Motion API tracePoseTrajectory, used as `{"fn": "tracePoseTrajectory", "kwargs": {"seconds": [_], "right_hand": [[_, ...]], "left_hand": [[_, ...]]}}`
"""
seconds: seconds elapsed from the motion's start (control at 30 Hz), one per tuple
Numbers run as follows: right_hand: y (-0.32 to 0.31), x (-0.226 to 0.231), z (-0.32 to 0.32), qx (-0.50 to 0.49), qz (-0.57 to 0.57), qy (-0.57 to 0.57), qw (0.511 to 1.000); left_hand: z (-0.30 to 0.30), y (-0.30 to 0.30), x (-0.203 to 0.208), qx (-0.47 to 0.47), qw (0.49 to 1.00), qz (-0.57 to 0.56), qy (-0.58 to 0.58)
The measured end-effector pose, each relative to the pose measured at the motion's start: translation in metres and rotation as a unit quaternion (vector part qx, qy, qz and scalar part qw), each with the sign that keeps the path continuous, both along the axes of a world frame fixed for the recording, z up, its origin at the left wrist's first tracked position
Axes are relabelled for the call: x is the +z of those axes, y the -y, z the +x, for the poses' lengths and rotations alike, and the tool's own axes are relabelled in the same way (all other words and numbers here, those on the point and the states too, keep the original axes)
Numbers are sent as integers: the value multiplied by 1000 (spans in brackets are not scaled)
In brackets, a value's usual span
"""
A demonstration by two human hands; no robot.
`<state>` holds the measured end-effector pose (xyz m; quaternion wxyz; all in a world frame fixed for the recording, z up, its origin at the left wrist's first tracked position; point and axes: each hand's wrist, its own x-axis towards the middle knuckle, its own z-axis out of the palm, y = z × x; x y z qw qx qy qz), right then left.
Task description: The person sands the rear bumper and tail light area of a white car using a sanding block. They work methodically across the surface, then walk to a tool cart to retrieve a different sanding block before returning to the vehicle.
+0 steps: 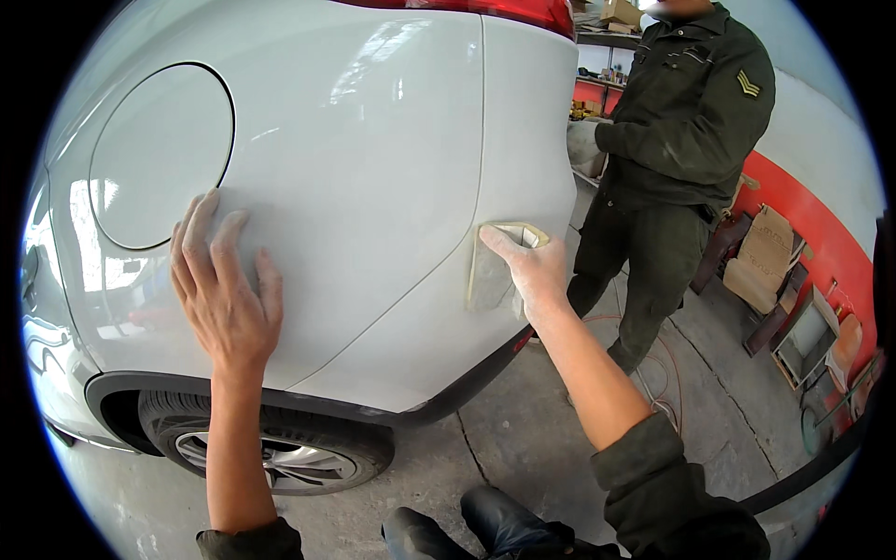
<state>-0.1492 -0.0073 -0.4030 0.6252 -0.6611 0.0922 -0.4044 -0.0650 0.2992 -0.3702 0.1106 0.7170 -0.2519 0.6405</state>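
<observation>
A white car's rear side panel fills the middle of the view, with a round fuel flap at its left. My left hand lies on the panel, fingers spread, its fingertips at the flap's right edge. To the right, my right hand grips what looks like a folded sheet of sandpaper, greyish with pale yellow edges. It is against the bumper corner, just right of the panel seam. Pale dust coats the fingers of both hands.
A rear wheel sits below the panel, and a red tail light above. At right stands a person in dark green workwear, one gloved hand near the car. Behind are a shelf, cardboard-covered items and a thin hose on concrete.
</observation>
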Motion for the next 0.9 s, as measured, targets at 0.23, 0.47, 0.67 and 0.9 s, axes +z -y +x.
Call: {"fn": "tracePoseTrajectory", "kwargs": {"seconds": [0.23, 0.47, 0.67, 0.9], "right_hand": [[0, -6, 6, -23, 23, 29, 999], [-3, -1, 9, -31, 22, 20, 999], [-14, 6, 7, -47, 26, 18, 998], [-22, 10, 9, -55, -30, 8, 998]], "left_hand": [[-1, 2, 0, 1, 1000, -4, 1], [-1, -1, 1, -2, 1000, 3, 1], [0, 0, -1, 2, 1000, 3, 1], [2, -4, -1, 16, 1000, 4, 7]]}}
